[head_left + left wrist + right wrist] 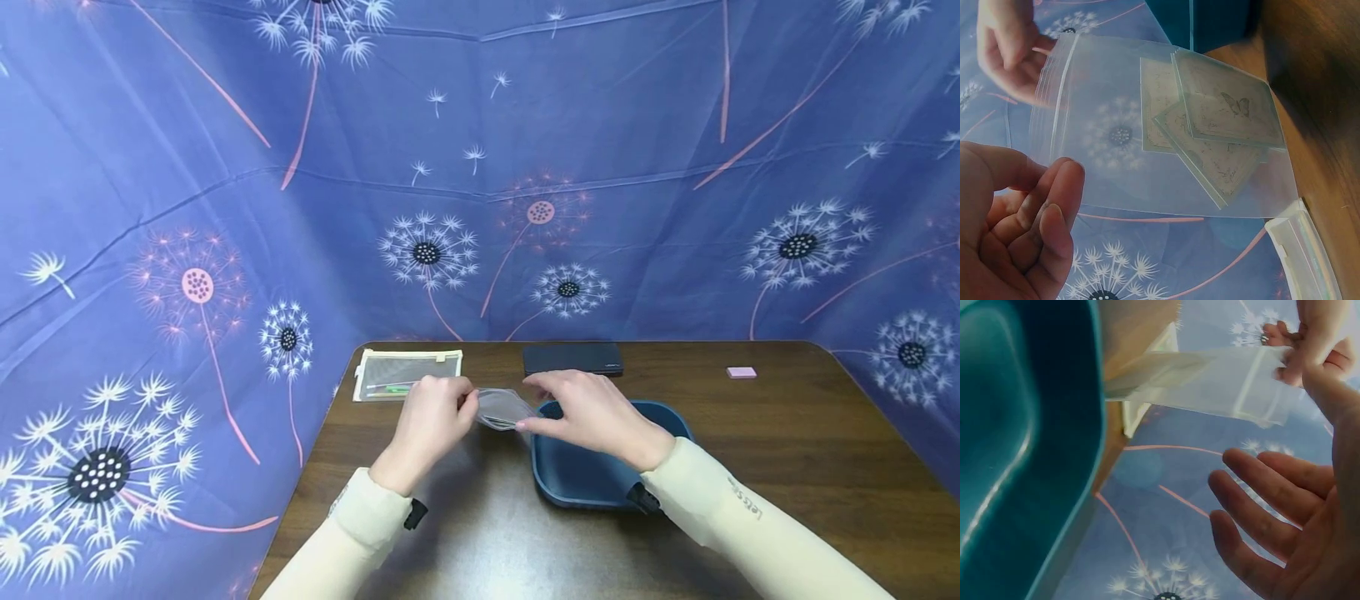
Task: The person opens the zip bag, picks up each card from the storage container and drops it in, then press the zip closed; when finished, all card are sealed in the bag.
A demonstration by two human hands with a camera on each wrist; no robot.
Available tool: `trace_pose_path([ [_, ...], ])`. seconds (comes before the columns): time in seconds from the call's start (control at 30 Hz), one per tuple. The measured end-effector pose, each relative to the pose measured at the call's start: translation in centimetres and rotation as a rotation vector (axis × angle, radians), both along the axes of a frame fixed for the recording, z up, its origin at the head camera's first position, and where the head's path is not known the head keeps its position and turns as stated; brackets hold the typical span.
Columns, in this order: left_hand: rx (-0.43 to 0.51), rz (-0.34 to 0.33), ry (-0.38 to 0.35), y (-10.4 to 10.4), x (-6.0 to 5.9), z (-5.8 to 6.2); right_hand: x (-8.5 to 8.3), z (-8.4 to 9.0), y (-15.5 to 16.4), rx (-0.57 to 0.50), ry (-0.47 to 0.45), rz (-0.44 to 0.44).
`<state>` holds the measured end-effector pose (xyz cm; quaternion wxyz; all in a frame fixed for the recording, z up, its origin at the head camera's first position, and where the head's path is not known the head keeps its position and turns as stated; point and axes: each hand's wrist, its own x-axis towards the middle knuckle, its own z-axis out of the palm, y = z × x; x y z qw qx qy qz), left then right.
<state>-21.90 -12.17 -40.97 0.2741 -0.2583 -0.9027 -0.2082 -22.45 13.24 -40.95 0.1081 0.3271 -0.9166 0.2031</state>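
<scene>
1. A clear zip bag [504,408] hung in the air between the two hands, above the table [787,467] and just left of the blue tray [585,479]. Its long axis ran left to right across the person's front, with the zip edge toward the left hand.

2. The left hand [433,421] pinched the bag at its left end; the head view showed the fingers curled in on the plastic near the zip strip.

3. The right hand [592,412] met the bag at its right end, over the near-left rim of the tray. The fingers lay fairly straight and spread, with the bag edge nipped at the fingertips; how firmly could not be told.

4. Both hands were about equally near the bag, one at each end, so it was stretched between them and not resting on anything.

5. The left wrist view showed what the head view did not: inside the bag [1166,137] lay a few square cards [1222,125] printed with a butterfly, bunched toward the closed end, away from the zip.

6. The right wrist view showed the bag [1210,381] from below, with the tray wall [1035,456] close on its left.

7. Only the head view showed the rest: a mesh pouch [407,373] at the far left of the table, a dark flat case [573,359] behind the tray, and a pink eraser [741,372] well apart to the right.
</scene>
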Motion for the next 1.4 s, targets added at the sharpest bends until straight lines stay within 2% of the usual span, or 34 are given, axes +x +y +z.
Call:
trace_pose_path([
  [0.2, 0.008, 0.008, -0.025, -0.2, 0.0, 0.0, -0.3, -1.3, -0.6, 0.029, -0.009, 0.072],
  [0.43, 0.083, -0.014, -0.083, -1.0, 0.2, 0.1, -0.5, -1.4, -1.1, -0.018, 0.040, 0.076],
  [0.53, 0.162, -0.027, -0.153, -1.6, 0.4, 0.1, -0.6, -1.1, -1.1, -0.053, 0.019, 0.064],
  [0.6, 0.228, -0.041, -0.231, -2.0, 0.7, 0.2, -0.6, -1.0, -1.0, -0.082, -0.021, 0.058],
  [0.73, 0.335, -0.070, -0.380, -2.8, 1.2, 0.4, -0.6, -0.6, -0.8, -0.140, -0.130, 0.047],
  [0.83, 0.377, -0.094, -0.434, -3.1, 1.3, 0.4, -0.5, -0.3, -0.8, -0.206, -0.232, 0.051],
  [0.97, 0.410, -0.118, -0.437, -3.3, 1.3, 0.5, -0.4, -0.1, -1.3, -0.312, -0.343, 0.063],
  [1.07, 0.451, -0.126, -0.426, -3.2, 1.5, 0.3, -0.3, 0.0, -2.0, -0.379, -0.374, 0.071],
  [1.23, 0.523, -0.134, -0.407, -2.8, 1.9, -0.1, -0.1, 0.2, -3.1, -0.447, -0.353, 0.102],
  [1.4, 0.539, -0.159, -0.401, -2.6, 2.2, -0.4, 0.1, 0.8, -4.5, -0.418, -0.284, 0.143],
])
